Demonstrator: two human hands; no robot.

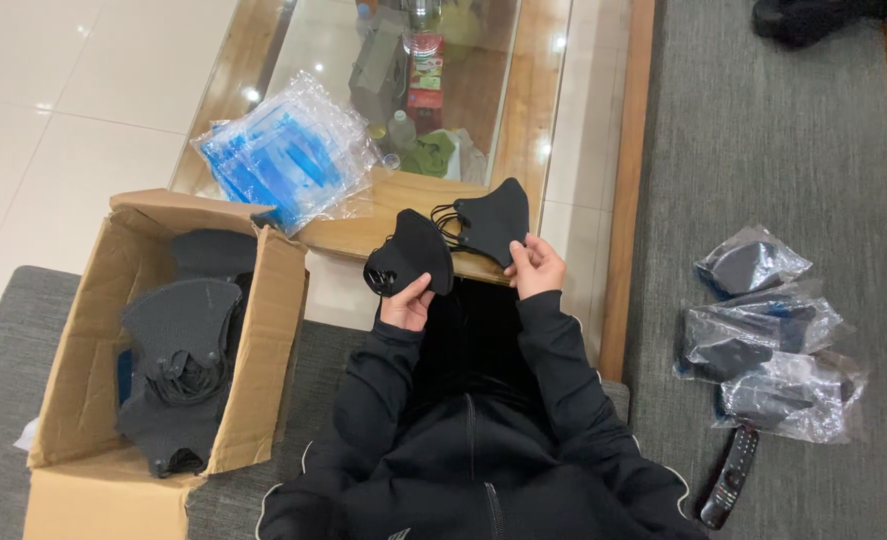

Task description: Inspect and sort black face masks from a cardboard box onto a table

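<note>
Left hand [406, 303] has its fingers clamped on the lower edge of one black face mask [416, 253]; right hand [537, 268] has its fingers pinched on the lower corner of a second black face mask [494, 220], ear loops bunched between the two. Both masks are held up in front of the chest, above the edge of the glass-topped bench [524, 130]. Judged light, soft and floppy fabric, not fragile; the loops would tangle easily. Best hold is probably an edge pinch near a corner, clear of the loops. More black masks lie stacked in the open cardboard box [264, 330] at left. Bagged masks [764, 335] sit on the grey cushion at right, a remote control [729, 478] just beside them.
</note>
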